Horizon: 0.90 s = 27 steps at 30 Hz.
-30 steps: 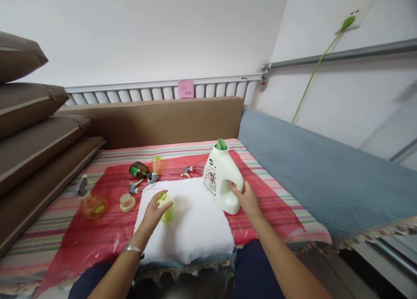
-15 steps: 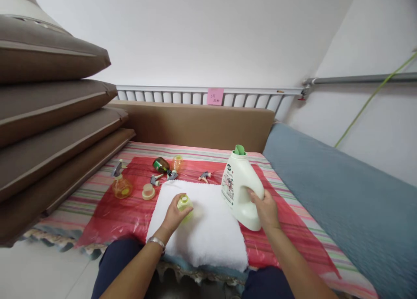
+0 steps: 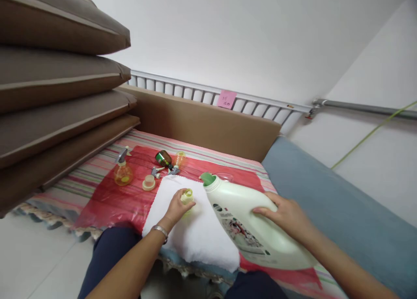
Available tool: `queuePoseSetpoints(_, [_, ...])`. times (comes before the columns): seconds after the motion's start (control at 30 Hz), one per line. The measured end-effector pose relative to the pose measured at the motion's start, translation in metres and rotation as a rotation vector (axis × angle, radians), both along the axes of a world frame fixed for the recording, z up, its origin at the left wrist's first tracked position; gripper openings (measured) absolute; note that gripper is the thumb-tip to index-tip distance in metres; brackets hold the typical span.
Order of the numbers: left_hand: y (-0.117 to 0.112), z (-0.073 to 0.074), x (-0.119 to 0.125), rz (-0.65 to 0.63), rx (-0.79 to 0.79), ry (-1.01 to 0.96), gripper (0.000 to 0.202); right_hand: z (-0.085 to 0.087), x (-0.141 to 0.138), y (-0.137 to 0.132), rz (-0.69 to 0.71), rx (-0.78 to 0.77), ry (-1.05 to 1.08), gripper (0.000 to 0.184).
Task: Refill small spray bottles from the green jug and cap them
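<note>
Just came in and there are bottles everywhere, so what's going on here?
A person's left hand holds a small yellow-green bottle upright on a white towel. Their right hand grips a big white detergent jug, tipped over with its green top pointing toward the small bottle. An orange spray bottle and a brown bottle sit behind on a red sheet.

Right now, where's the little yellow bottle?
The little yellow bottle stands on the white towel, left of centre in the head view, held by the left hand, just beside the green top of the tipped white jug.
</note>
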State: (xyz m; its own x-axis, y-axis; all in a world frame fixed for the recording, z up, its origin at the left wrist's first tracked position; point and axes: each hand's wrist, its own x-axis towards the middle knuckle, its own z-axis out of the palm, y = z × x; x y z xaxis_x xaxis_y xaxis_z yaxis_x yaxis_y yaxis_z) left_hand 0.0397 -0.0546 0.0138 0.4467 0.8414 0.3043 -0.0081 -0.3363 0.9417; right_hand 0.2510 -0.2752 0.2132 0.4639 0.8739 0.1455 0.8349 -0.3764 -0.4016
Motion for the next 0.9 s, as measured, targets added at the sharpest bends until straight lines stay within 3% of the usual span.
queuePoseSetpoints(0.13, [0.001,-0.005,0.003,0.009,-0.011,-0.022,0.047,0.019,-0.015,-0.001,0.069,-0.14,-0.062,0.039])
queuePoseSetpoints(0.3, [0.0,-0.004,0.003,0.015,0.007,-0.015,0.046,0.032,-0.015,0.006,0.11,-0.18,-0.19,0.039])
queuePoseSetpoints(0.53, [-0.005,-0.002,0.004,0.027,0.046,0.016,0.044,0.025,-0.011,0.024,0.176,-0.275,-0.314,0.04])
queuePoseSetpoints(0.9, [-0.004,-0.008,0.006,0.024,0.097,0.07,0.045,0.023,-0.008,0.032,0.17,-0.347,-0.425,0.041])
